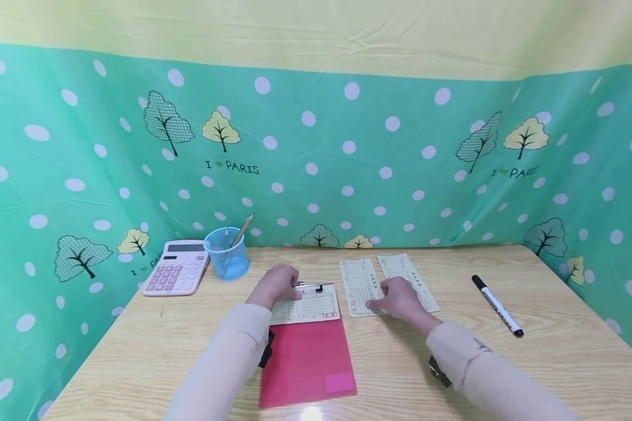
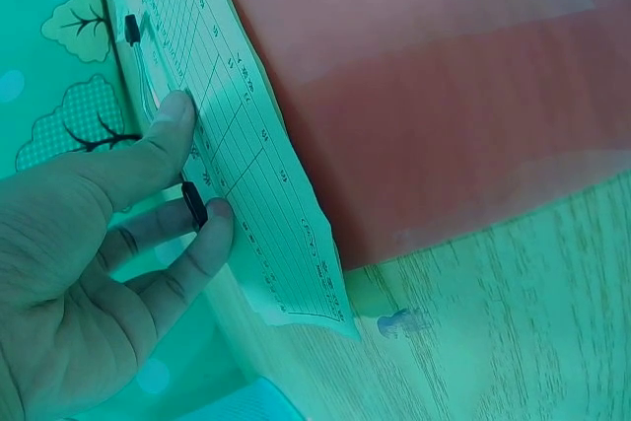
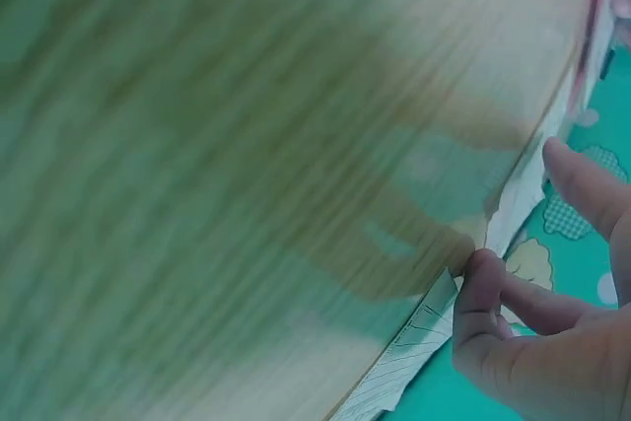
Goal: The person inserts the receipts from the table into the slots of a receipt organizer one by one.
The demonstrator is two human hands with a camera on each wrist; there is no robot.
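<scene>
Pinching clip (image 1: 312, 287) with left grip (image 1: 281, 285), spreading seemingly empty right grip (image 1: 400, 296) over slips (image 1: 360, 282); likely light, limp, best taken by edges.

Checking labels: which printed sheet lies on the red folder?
The leftmost sheet, at the left hand. It overlaps the red folder; the middle sheet and rightmost sheet lie on the table.

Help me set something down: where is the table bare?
Bare table lies between calculator and left sleeve, and from marker to right curtain. Crowded: the middle, with left grip, right grip, red folder, gridded sheet, two paper slips.
</scene>
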